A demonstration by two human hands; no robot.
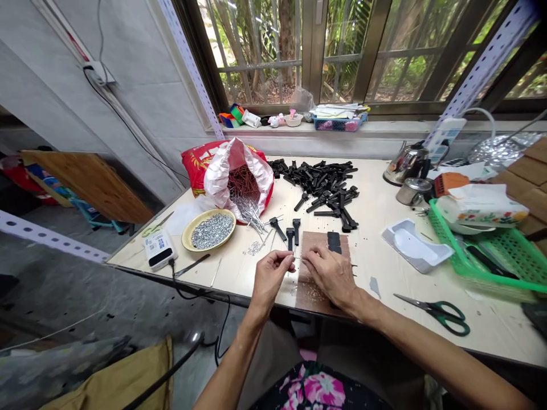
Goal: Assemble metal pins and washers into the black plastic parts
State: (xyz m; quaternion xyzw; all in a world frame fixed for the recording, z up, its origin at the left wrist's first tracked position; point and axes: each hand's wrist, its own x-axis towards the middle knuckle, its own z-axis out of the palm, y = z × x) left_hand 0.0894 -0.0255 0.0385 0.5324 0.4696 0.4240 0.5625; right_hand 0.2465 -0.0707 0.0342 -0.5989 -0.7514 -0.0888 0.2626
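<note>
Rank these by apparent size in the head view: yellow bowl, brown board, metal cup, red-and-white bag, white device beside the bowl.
1. Red-and-white bag
2. Brown board, partly covered
3. Yellow bowl
White device and metal cup come last, too alike to rank.

A small workshop, by all appearances, fills a corner under a barred window (314, 62): loose black parts (320, 181) heaped on a pale counter (371, 208), thin rods (243, 183) spilling from a red sack (195, 166), small metal pieces (211, 230) filling a yellow bowl (186, 236), a kettle (405, 164) nearby.
</note>
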